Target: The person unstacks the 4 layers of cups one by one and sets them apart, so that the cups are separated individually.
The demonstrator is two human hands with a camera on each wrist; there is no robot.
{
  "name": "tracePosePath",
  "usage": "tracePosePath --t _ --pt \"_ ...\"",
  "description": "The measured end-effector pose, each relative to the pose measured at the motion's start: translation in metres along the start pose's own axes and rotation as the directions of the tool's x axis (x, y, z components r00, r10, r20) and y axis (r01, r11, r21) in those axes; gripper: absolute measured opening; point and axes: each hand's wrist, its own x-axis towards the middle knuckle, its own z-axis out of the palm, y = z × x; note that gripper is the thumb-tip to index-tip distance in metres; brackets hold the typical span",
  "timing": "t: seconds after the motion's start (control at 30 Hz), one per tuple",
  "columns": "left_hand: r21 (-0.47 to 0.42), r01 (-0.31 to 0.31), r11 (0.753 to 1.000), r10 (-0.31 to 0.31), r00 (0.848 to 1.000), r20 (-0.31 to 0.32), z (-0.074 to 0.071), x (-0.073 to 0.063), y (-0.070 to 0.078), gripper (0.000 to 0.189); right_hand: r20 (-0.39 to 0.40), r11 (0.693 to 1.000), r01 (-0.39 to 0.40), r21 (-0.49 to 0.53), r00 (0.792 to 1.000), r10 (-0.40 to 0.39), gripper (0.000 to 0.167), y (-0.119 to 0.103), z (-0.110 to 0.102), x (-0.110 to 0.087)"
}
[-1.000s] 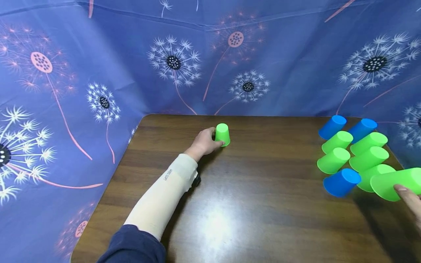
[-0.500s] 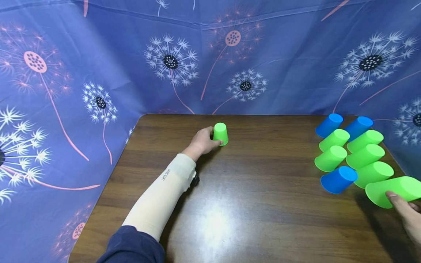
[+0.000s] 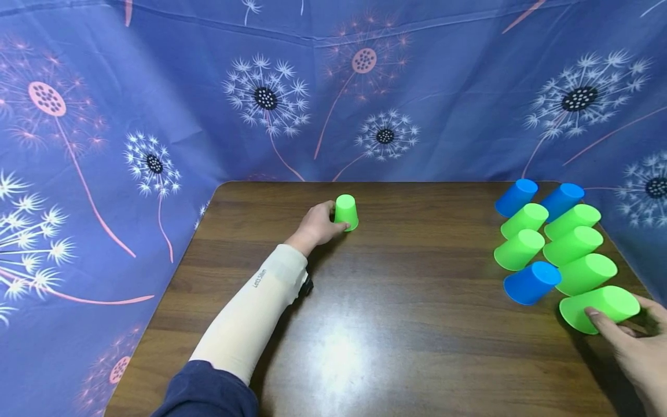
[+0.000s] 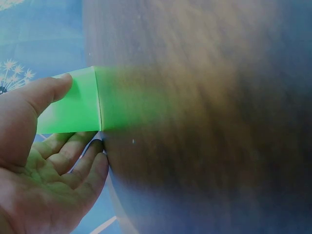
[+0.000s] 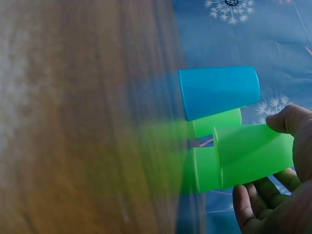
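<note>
Near the table's back edge, an upside-down green cup [image 3: 346,212] stands on the wood, and my left hand [image 3: 316,225] grips it between thumb and fingers. The left wrist view shows the thumb on one side of the cup [image 4: 73,105] and curved fingers on the other. My right hand [image 3: 633,341] grips another inverted green cup [image 3: 599,308] at the near end of the cup group. In the right wrist view this green cup [image 5: 253,153] is held between thumb and fingers. Whether its rim touches the table, I cannot tell.
Inverted cups stand in two rows on the right: several green, including one green cup [image 3: 587,274], plus a near blue cup [image 3: 531,282] and two far blue cups. The wooden table [image 3: 417,324] meets a blue dandelion-print cloth [image 3: 443,87] behind.
My right hand has come further into view and brought its green cup down and leftward, nearer the table and the group. The left hand keeps its hold. The head view has shifted slightly.
</note>
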Motion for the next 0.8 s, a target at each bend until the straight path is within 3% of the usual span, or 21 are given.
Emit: tracePosePath --t 0.53,0.8 --pt "-0.005 0.011 1.0 -0.011 1.0 0.002 0.0 0.001 0.003 0.047 0.081 0.998 0.009 -0.062 0.997 -0.004 0.055 0.013 0.004 -0.003" --pt "-0.015 0.012 1.0 -0.012 1.0 0.001 0.0 -0.003 0.002 0.046 0.072 0.988 -0.043 -0.149 0.996 0.054 0.055 0.014 0.008 -0.005"
